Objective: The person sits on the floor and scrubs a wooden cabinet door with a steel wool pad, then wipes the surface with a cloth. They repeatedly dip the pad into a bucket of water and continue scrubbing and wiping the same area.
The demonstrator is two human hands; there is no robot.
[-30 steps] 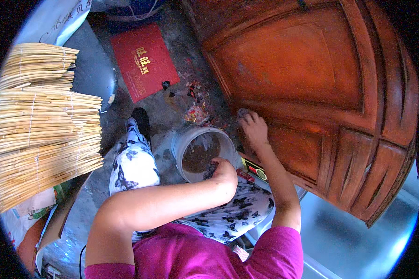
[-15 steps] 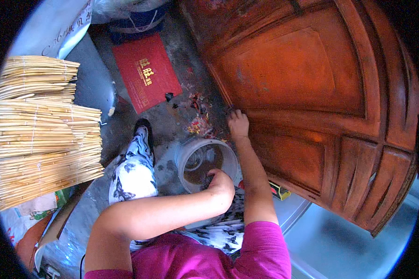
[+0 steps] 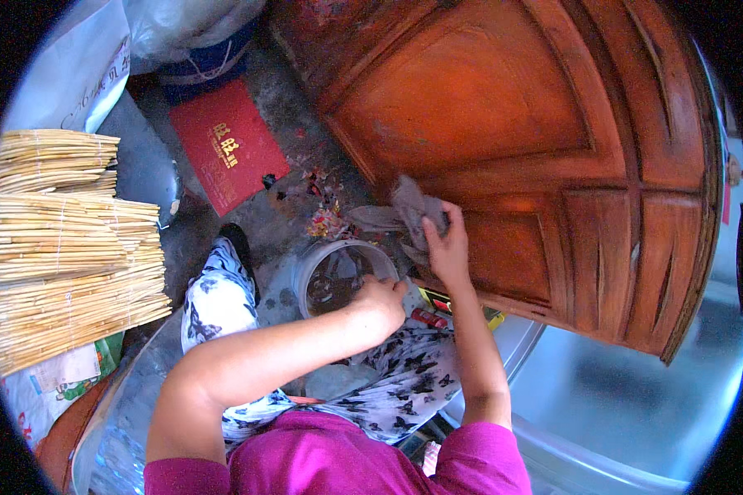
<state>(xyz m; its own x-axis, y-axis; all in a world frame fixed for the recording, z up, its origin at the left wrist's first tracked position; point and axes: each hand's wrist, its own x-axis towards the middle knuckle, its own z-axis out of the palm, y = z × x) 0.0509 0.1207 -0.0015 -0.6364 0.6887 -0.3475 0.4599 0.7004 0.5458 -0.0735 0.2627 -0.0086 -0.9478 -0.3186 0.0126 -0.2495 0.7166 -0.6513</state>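
Off to the left, bundles of thin, pale bamboo sticks (image 3: pixel 58 256) lie stacked in flat, tied layers, their straight stalks ribbed and dry-looking. Past them a flat red booklet (image 3: pixel 227 153) with gold marks rests on the rough grey floor (image 3: pixel 281 210), near a scatter of bright paper scraps (image 3: pixel 326 219). The person sits low, legs in a white cloth printed with dark butterflies, and the left forearm reaches forward across the lap, bent at the elbow. The left hand (image 3: pixel 381 299) rests on the near rim of a round, pale plastic bucket (image 3: pixel 318 262) holding dark, murky water; its fingers curl down over the rim, gripping it. Just to the right, the right arm stretches straight up from the shoulder, and the right hand (image 3: pixel 446 247) is closed around a crumpled grey rag (image 3: pixel 413 206), pressing it against the lower part of a large carved wooden door (image 3: pixel 553 140), reddish-brown and glossy with raised panels.
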